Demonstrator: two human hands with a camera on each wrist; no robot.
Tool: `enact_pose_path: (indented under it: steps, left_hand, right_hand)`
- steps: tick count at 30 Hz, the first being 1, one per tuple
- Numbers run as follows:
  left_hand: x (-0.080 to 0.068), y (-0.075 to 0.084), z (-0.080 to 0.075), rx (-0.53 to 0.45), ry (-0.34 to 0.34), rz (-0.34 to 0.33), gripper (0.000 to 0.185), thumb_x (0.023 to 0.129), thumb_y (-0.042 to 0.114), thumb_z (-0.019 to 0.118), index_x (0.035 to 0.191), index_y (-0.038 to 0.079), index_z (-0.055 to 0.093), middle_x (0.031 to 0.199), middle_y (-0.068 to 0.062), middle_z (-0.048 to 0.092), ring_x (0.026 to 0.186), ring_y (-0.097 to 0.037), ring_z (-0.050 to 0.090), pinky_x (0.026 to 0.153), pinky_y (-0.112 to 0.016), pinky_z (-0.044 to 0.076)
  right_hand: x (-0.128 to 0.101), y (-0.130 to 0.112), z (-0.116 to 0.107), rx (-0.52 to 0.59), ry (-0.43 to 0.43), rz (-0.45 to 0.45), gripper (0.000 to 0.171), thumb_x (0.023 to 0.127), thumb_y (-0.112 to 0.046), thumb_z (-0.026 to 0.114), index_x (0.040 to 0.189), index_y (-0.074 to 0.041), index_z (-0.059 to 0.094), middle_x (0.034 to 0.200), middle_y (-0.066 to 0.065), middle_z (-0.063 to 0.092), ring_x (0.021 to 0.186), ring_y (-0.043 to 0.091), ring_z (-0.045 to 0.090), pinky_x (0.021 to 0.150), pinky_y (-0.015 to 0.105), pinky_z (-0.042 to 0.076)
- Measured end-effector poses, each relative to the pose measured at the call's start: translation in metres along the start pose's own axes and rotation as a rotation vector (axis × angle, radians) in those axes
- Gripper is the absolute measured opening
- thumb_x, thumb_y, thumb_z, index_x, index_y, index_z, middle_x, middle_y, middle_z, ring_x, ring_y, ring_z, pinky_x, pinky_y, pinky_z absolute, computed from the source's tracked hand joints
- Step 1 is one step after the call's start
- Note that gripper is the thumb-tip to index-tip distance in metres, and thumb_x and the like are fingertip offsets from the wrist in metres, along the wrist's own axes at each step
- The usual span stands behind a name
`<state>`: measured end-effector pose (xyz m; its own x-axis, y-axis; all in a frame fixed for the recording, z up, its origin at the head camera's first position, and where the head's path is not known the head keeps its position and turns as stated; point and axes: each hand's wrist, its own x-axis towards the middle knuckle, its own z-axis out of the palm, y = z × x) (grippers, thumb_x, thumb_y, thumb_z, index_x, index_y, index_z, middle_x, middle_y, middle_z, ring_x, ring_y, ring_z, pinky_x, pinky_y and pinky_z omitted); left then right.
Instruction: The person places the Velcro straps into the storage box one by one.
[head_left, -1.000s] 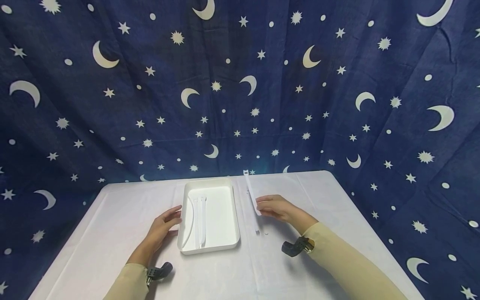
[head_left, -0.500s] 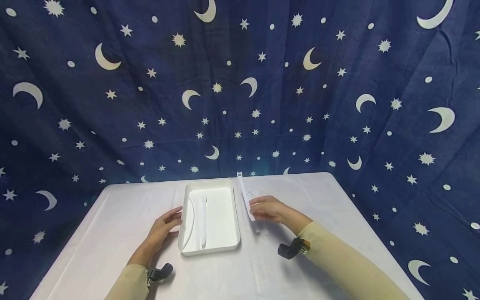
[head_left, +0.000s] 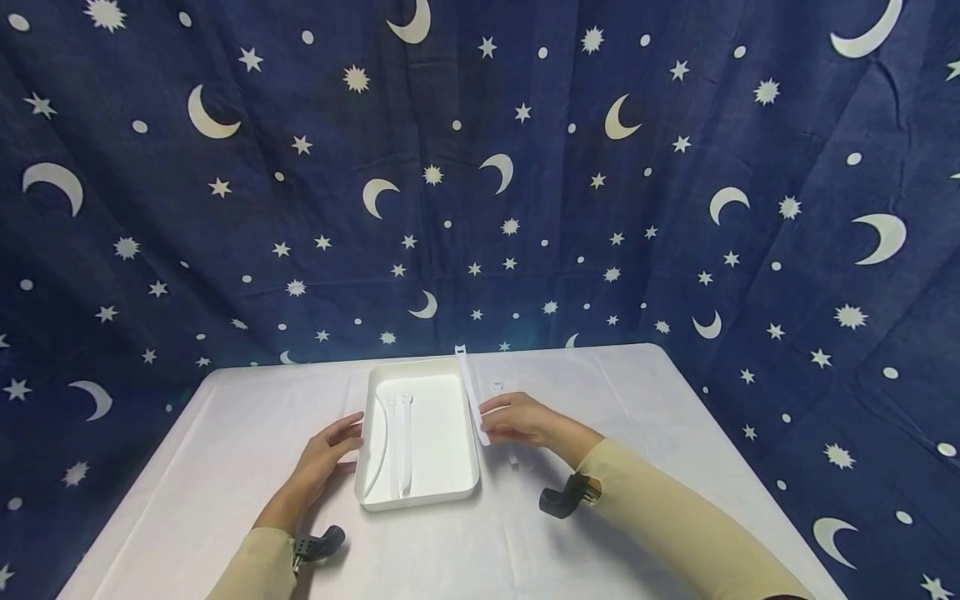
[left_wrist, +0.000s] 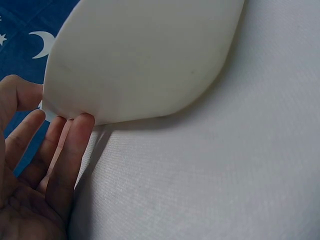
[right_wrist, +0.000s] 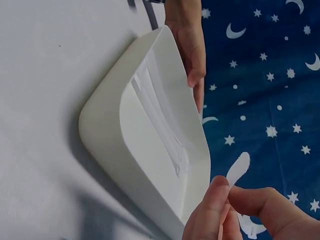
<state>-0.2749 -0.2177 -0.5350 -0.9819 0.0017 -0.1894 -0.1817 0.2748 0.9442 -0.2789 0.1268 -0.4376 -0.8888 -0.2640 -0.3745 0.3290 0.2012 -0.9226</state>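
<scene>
- I observe the right hand (head_left: 521, 419) pinching a white strip (head_left: 470, 390) near one end, at the tray's (head_left: 440, 442) right edge, presumably leaving its length free.
- The left hand (head_left: 321, 457), fingers loosely spread, touches the tray's left wall, likely steadying it.
- Other strips (head_left: 407, 446) lie lengthwise in the tray's left half.
</scene>
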Motion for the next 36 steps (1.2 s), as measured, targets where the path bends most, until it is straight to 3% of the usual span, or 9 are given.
enact_pose_path:
  steps: [15, 27, 36]
  left_hand:
    - [0.002, -0.001, 0.0, 0.003, 0.008, -0.002, 0.063, 0.091, 0.021, 0.065, 0.149, 0.015, 0.041, 0.149, -0.021, 0.045, 0.133, -0.04, 0.047, 0.092, -0.04, 0.059]
    - [0.002, 0.0, -0.002, -0.006, -0.011, -0.001, 0.064, 0.091, 0.022, 0.065, 0.15, 0.015, 0.039, 0.149, -0.02, 0.044, 0.133, -0.041, 0.046, 0.091, -0.037, 0.06]
    - [0.001, -0.001, -0.003, -0.006, -0.011, 0.002, 0.065, 0.091, 0.022, 0.065, 0.15, 0.015, 0.04, 0.149, -0.021, 0.044, 0.133, -0.041, 0.047, 0.091, -0.038, 0.06]
  right_hand:
    - [0.009, -0.006, 0.029, -0.044, -0.018, 0.043, 0.042, 0.079, 0.008, 0.069, 0.12, 0.008, 0.061, 0.09, 0.015, 0.066, 0.069, 0.016, 0.069, 0.075, 0.031, 0.064]
    - [0.021, -0.004, 0.051, -0.01, -0.039, 0.062, 0.048, 0.076, 0.013, 0.068, 0.123, 0.01, 0.058, 0.093, 0.018, 0.066, 0.074, 0.021, 0.072, 0.076, 0.032, 0.064]
    - [0.027, 0.0, 0.063, -0.062, -0.029, 0.086, 0.046, 0.075, 0.012, 0.071, 0.12, 0.008, 0.061, 0.086, 0.018, 0.068, 0.067, 0.019, 0.071, 0.071, 0.03, 0.064]
